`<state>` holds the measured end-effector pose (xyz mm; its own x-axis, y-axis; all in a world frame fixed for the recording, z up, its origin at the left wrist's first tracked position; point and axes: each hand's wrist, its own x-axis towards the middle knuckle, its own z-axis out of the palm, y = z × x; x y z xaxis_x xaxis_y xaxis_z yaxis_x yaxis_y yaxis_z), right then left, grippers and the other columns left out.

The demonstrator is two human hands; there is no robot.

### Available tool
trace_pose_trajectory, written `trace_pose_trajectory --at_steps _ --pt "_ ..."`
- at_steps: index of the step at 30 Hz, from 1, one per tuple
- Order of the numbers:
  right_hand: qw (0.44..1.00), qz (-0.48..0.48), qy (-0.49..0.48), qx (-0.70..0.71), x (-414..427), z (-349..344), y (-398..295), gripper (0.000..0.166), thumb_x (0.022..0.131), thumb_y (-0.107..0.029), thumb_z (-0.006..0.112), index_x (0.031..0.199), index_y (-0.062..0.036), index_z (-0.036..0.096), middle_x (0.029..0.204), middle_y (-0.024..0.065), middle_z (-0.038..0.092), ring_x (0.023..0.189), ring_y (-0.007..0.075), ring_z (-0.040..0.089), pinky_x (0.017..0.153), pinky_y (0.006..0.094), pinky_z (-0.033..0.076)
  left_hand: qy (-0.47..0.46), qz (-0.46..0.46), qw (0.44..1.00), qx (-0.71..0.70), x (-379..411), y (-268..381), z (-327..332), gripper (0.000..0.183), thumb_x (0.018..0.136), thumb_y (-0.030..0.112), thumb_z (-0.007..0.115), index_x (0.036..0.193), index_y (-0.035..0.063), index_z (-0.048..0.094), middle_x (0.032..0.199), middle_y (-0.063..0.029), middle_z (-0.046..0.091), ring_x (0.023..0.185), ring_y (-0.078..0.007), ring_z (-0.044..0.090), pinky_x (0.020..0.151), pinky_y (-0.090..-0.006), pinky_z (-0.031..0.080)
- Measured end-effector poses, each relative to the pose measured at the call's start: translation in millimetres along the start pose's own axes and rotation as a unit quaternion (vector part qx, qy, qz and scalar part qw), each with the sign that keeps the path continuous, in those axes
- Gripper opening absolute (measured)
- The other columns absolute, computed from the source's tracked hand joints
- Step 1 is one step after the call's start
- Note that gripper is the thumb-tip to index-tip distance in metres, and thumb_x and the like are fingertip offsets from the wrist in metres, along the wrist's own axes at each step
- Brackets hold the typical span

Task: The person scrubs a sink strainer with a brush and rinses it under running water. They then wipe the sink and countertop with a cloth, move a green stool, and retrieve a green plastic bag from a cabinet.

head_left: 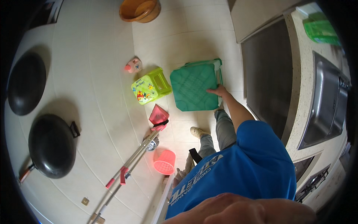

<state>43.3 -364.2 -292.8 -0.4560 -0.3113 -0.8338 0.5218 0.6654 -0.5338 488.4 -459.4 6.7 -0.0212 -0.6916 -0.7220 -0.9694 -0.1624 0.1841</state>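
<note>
My right hand (219,91) grips the edge of a green plastic stool (194,84), thumb on the textured seat and fingers partly hidden behind its rim. At my left side, my left hand (183,172) is partly hidden by my blue shirt; pale grey glove fabric shows there, close to a black strap-like piece (195,155). Whether that hand holds anything is unclear. Beside the green stool stands a smaller lime-green plastic stool (152,86) with cartoon birds on top.
A pink dustpan (159,114), long-handled tools (131,162) and a pink basket (165,162) are near the tiled wall. A pink bottle (134,65) and wooden tub (145,11) lie farther ahead. Two black woks (52,145) hang left; a counter with a steel sink (323,103) runs right.
</note>
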Motion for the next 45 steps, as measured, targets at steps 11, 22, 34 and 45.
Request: trace_pose_trajectory --at_steps 11,22,34,45 --pt "0.98 -0.192 0.014 -0.048 -50.6 44.0 -44.7 0.073 0.051 -0.044 0.079 0.105 0.0008 0.057 0.101 0.0167 0.061 0.093 0.0274 0.059 0.079 0.0351 0.046 0.046 -0.036 0.995 -0.086 -39.7 -30.4 30.0 0.029 0.073 0.014 0.065 0.098 0.0011 0.055 0.083 -0.0114 0.063 0.075 -0.0171 0.06 0.065 -0.0301 0.047" --pt "0.968 -0.199 0.051 -0.146 -93.5 55.0 -36.2 0.072 0.051 -0.044 0.079 0.099 0.0054 0.057 0.093 0.0186 0.062 0.087 0.0274 0.061 0.074 0.0348 0.047 0.104 -0.076 0.98 -0.153 -66.5 -95.2 36.0 0.029 0.073 0.015 0.065 0.096 0.0011 0.055 0.08 -0.0119 0.064 0.073 -0.0175 0.06 0.063 -0.0309 0.048" --pt "0.927 -0.293 -0.012 -0.233 -224.9 94.4 -32.2 0.055 0.058 -0.045 0.075 0.082 0.0029 0.064 0.079 0.0141 0.065 0.074 0.0252 0.063 0.066 0.0344 0.048 0.154 -0.092 0.938 -0.296 -115.2 -199.0 90.7 0.033 0.07 0.017 0.069 0.094 0.0004 0.055 0.079 -0.0141 0.064 0.072 -0.0214 0.063 0.063 -0.0328 0.049" --pt "0.874 -0.325 -0.131 -0.336 -319.8 186.0 -23.1 0.055 0.063 -0.04 0.075 0.091 0.0048 0.061 0.085 0.0134 0.063 0.077 0.0198 0.061 0.068 0.0308 0.047 0.188 -0.244 0.837 -0.452 -161.0 -342.8 238.3 0.041 0.065 0.024 0.071 0.093 -0.0002 0.054 0.085 -0.0191 0.063 0.078 -0.0329 0.062 0.068 -0.0389 0.049"
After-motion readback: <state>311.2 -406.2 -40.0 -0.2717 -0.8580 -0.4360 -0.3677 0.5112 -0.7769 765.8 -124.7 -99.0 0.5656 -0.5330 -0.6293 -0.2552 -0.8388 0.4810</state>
